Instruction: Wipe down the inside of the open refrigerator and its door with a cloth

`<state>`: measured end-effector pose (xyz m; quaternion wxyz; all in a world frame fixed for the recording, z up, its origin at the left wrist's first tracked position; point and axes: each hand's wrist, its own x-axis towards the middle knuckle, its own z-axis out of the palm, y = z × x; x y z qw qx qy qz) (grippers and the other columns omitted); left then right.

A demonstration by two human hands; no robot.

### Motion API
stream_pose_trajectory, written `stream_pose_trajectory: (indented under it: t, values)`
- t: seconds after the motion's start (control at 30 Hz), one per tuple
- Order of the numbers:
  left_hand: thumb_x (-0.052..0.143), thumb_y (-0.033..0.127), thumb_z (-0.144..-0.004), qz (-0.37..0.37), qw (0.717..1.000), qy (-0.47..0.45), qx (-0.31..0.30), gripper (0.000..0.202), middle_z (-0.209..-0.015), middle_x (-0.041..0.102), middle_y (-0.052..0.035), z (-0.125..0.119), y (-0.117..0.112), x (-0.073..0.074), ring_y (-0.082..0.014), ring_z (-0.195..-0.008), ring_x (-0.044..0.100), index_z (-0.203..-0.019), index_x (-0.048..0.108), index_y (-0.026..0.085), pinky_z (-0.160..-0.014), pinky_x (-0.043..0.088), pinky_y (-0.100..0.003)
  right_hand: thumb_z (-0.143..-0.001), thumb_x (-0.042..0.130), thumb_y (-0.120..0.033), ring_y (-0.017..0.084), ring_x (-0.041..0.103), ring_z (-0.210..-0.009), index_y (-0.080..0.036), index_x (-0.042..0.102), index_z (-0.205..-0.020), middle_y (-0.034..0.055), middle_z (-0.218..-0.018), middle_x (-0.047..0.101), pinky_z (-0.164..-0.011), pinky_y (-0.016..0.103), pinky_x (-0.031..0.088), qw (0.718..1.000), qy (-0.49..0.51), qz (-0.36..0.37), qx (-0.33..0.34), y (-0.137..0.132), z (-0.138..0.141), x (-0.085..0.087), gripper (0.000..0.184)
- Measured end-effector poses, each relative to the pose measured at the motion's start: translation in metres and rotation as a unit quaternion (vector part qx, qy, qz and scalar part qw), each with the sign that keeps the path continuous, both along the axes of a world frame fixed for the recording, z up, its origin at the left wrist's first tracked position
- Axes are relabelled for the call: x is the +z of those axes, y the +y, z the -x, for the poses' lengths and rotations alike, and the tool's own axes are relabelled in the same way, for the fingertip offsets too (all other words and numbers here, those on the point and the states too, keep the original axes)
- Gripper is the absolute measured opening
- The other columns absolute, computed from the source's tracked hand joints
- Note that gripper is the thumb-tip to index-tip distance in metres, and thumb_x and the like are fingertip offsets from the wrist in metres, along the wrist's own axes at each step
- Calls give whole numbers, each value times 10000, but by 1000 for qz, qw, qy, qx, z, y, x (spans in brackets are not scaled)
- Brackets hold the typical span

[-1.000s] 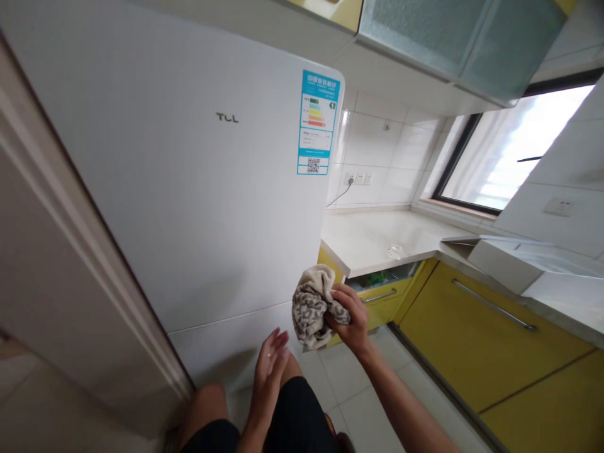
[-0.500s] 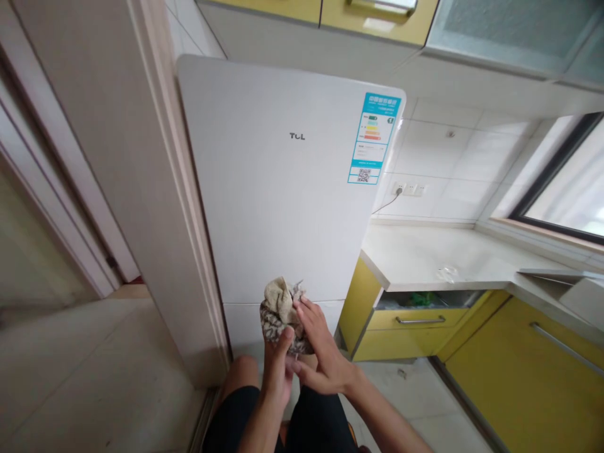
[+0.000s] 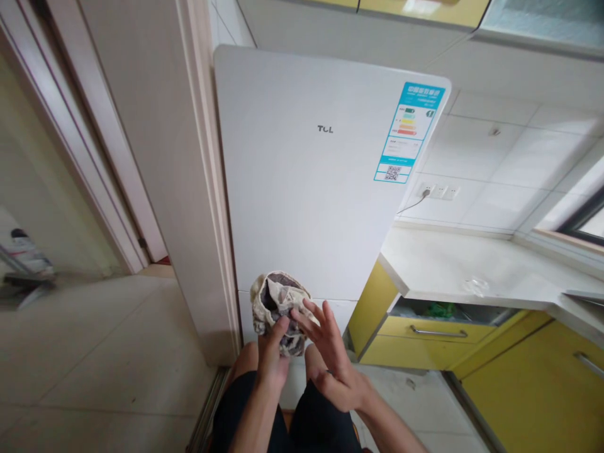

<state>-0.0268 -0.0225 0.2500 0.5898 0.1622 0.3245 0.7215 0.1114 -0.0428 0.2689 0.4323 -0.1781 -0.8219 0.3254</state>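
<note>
A crumpled, patterned beige-and-grey cloth [image 3: 282, 296] is bunched up in front of the lower part of a white refrigerator [image 3: 302, 207]. My left hand [image 3: 274, 360] grips it from below, with the thumb pressed on its near side. My right hand [image 3: 333, 358] is at the cloth's right edge, fingers apart and stretched out, one or two fingertips at the fabric. Whether those fingertips press on it I cannot tell. The cloth hides part of the seam between the refrigerator doors.
To the right stand yellow cabinets [image 3: 429, 352] under a white counter [image 3: 453, 258], with a clear plastic scrap [image 3: 476, 286] on top. A door frame [image 3: 189, 189] rises close on the left. A plugged-in cord [image 3: 415, 204] runs behind the refrigerator.
The cloth has been turned and rebunched, showing a grey fold. My right hand has drawn back from it and its fingers have spread. The view has swung left.
</note>
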Motion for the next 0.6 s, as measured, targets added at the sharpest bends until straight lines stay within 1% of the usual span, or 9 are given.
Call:
stream_pose_trajectory:
  t: [0.07, 0.17, 0.23, 0.3, 0.37, 0.47, 0.53, 0.57, 0.6]
  values:
    - [922, 430, -496, 22, 1000, -13, 18, 730, -1170, 769, -98, 7, 0, 4, -313, -1075, 726, -1150, 703, 188, -884, 604, -405, -1011, 372, -455, 302, 314, -1540, -397, -199, -1585, 100, -1722, 99, -1183, 625, 379, 997, 71, 32, 27, -1, 4, 5, 812]
    - [902, 390, -495, 33, 999, -4, 40, 688, -1106, 786, -73, 19, -1, 11, -299, -1028, 740, -1125, 705, 194, -848, 622, -398, -1011, 445, -419, 306, 394, -1499, -455, -40, -1603, 99, -1684, 229, -1109, 602, 486, 989, 123, 63, 45, 0, 8, 12, 766]
    - [880, 378, -524, 39, 997, 19, 66, 663, -1105, 786, -69, 30, 0, 13, -316, -1063, 732, -1138, 702, 203, -884, 624, -435, -1011, 482, -353, 295, 453, -1458, -456, 80, -1605, 104, -1633, 340, -1082, 578, 522, 987, 142, 63, 42, 3, 7, 14, 724]
    - [863, 363, -560, 42, 992, 59, 103, 644, -1137, 779, -69, 46, -1, 11, -336, -1144, 704, -1165, 698, 215, -944, 608, -470, -1012, 493, -293, 279, 509, -1409, -441, 196, -1591, 102, -1570, 436, -1066, 553, 545, 987, 145, 58, 25, 7, 4, 15, 667]
    - [862, 339, -587, 39, 984, 99, 142, 637, -1197, 762, -67, 65, -5, 3, -337, -1231, 662, -1192, 693, 231, -1009, 579, -483, -1014, 486, -254, 267, 548, -1364, -419, 283, -1567, 99, -1511, 503, -1045, 528, 566, 990, 135, 47, 1, 15, 1, 16, 612]
    - [880, 328, -602, 49, 967, 158, 195, 655, -1286, 724, -75, 97, -14, -18, -332, -1299, 617, -1221, 684, 238, -1098, 518, -490, -1010, 468, -206, 247, 571, -1325, -389, 333, -1547, 96, -1467, 541, -1043, 497, 570, 997, 77, 8, -28, 36, 2, 24, 583]
    - [891, 346, -600, 76, 952, 193, 223, 680, -1304, 713, -91, 116, -24, -33, -342, -1295, 619, -1234, 676, 226, -1108, 507, -502, -991, 466, -174, 239, 545, -1347, -366, 320, -1554, 98, -1483, 529, -1088, 499, 535, 997, 2, -60, -47, 57, 13, 36, 612]
    - [895, 358, -600, 91, 946, 208, 232, 690, -1297, 715, -99, 124, -29, -41, -346, -1285, 625, -1237, 672, 219, -1101, 512, -507, -973, 468, -155, 241, 522, -1369, -342, 319, -1557, 106, -1500, 515, -1116, 507, 509, 992, -44, -106, -58, 71, 22, 43, 631]
    - [898, 369, -599, 104, 941, 220, 236, 695, -1283, 721, -105, 131, -34, -48, -348, -1273, 634, -1237, 669, 213, -1091, 520, -509, -950, 474, -138, 249, 491, -1396, -307, 330, -1555, 119, -1515, 501, -1146, 520, 476, 980, -94, -158, -70, 85, 34, 51, 645]
